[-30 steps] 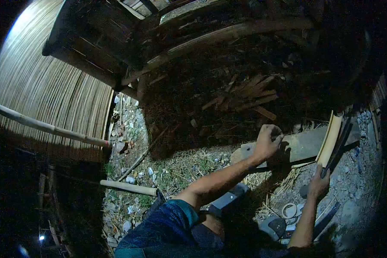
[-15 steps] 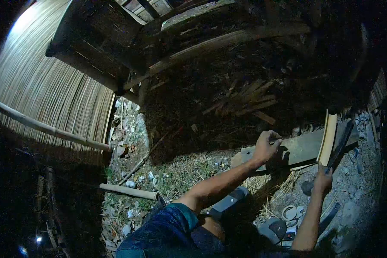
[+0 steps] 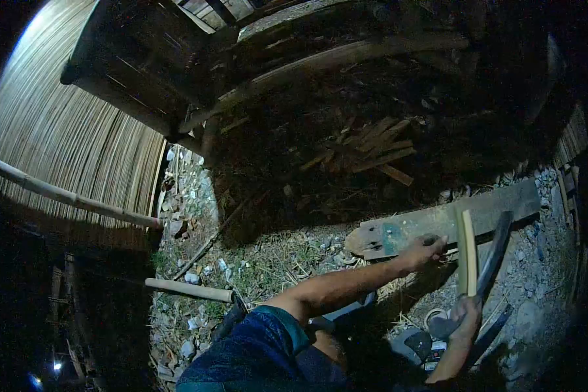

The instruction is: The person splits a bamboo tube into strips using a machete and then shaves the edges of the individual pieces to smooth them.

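My right hand [image 3: 466, 313] is closed around the lower end of a split bamboo piece [image 3: 468, 251], which stands up from the fist with its pale cut edge showing. Beside the bamboo, on its right, a long dark blade [image 3: 495, 255] that looks like a machete rises from the same hand. My left hand [image 3: 430, 251] is just left of the bamboo, over the near edge of a wooden plank [image 3: 408, 232]. Its fingers are loosely curled with a gap to the thumb, and nothing shows in them. Green staining marks the plank's left part.
Split wood pieces [image 3: 379, 147] lie heaped in the shadow beyond the plank. A tape roll [image 3: 436, 318] and a dark rounded thing [image 3: 417, 346] sit on the stony ground by my right forearm. At left are a bamboo pole [image 3: 189, 288] and a slatted wall [image 3: 65, 124].
My right hand has moved left and nearer to me, bringing the bamboo and the blade along. My left hand has lowered toward the plank's near edge and shifted slightly right.
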A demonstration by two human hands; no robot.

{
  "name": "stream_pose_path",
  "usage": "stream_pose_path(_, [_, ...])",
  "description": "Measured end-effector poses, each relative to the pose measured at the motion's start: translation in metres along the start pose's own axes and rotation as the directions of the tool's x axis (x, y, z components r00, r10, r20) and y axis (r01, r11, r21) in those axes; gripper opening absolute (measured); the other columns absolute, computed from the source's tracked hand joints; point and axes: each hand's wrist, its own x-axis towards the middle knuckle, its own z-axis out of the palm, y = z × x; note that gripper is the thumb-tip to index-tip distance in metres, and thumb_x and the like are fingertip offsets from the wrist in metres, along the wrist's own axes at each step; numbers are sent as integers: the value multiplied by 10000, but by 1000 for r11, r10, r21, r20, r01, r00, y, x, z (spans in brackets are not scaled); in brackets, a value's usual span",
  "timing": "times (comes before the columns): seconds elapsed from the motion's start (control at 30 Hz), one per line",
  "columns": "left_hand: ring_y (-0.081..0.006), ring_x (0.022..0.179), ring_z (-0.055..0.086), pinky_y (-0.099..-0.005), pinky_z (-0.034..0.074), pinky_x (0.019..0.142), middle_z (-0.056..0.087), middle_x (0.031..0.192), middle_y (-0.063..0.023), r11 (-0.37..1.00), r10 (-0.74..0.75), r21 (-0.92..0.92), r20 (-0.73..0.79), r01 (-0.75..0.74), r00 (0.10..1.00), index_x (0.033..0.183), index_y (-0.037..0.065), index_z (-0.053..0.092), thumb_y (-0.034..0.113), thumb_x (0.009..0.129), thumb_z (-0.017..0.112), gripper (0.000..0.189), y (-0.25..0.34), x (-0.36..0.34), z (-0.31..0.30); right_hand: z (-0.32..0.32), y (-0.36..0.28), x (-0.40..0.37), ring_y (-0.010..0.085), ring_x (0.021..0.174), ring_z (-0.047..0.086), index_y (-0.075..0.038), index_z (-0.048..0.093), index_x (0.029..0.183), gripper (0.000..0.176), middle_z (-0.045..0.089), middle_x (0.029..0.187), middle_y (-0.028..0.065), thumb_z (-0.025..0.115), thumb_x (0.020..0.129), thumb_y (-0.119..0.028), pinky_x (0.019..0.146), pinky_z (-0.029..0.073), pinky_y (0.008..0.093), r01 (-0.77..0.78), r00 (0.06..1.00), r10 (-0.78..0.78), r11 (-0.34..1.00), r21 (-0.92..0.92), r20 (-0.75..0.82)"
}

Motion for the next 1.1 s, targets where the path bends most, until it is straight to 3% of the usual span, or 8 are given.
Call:
stream_pose_path(0.17, [-228,1104,613,-385,455,1005,621,1243,-106,995,-99,-8,57,100,993,1303,41,572,498,930,649,595,-1,-7,0,6,13,-35,102,394,369,-80,517,934,157,395,553,-20,569,795,-30,339,310,249,-187,966,182,982,13,185])
stream_pose_path(0.23, [-249,1180,591,-407,437,1052,608,1275,-133,965,139,-245,180,-92,974,1380,18,480,448,923,678,659,-17,-1,-11,10,18,-35,102,397,381,-65,514,986,202,404,563,-14,573,797,-25,338,317,248,-207,959,201,978,12,199])
stream_pose_path(0.37, [-238,1110,633,-398,490,1003,627,1243,-138,894,188,-431,110,-124,976,1397,15,433,262,795,844,769,33,-18,-8,50,-2,-56,118,437,446,-21,538,1124,293,496,642,17,582,834,-21,370,353,263,-174,975,185,980,-92,122])
stream_pose_path(0.47, [-204,1036,610,-339,495,935,639,1143,-100,971,227,77,-12,-225,974,1307,10,516,256,618,960,855,84,-33,-8,58,-30,-59,106,607,527,-61,509,1346,541,632,891,44,747,887,-219,482,429,264,-52,998,33,849,-526,-45])
stream_pose_path(0.57, [-161,998,591,-310,485,905,623,1076,-76,813,493,388,-63,-434,868,1179,10,538,230,587,973,767,113,-41,5,51,-53,-66,95,584,541,-58,561,1263,373,609,810,21,683,942,-205,483,441,260,50,998,-67,879,-474,-18])
stream_pose_path(0.67, [-148,909,550,-307,472,801,540,988,-56,655,746,310,-116,-689,656,1038,30,488,173,636,938,620,106,-27,24,48,-72,-72,88,534,518,-56,547,1228,297,599,770,20,612,985,-215,447,433,273,337,934,-350,783,-522,78])
stream_pose_path(0.77, [-223,900,563,-332,460,817,527,992,-97,592,731,495,2,-636,682,1112,23,465,74,663,872,608,80,-2,32,56,-94,-88,97,505,497,-29,476,1261,333,602,740,51,523,1024,-259,449,452,274,371,926,-349,913,-171,142])
stream_pose_path(1.1, [-195,963,597,-338,488,854,576,1040,-81,615,607,575,92,-539,790,1201,44,434,56,697,865,664,56,7,30,87,-92,-83,271,583,622,71,584,1125,269,624,676,125,590,964,-143,573,492,400,550,830,-430,524,-650,355])
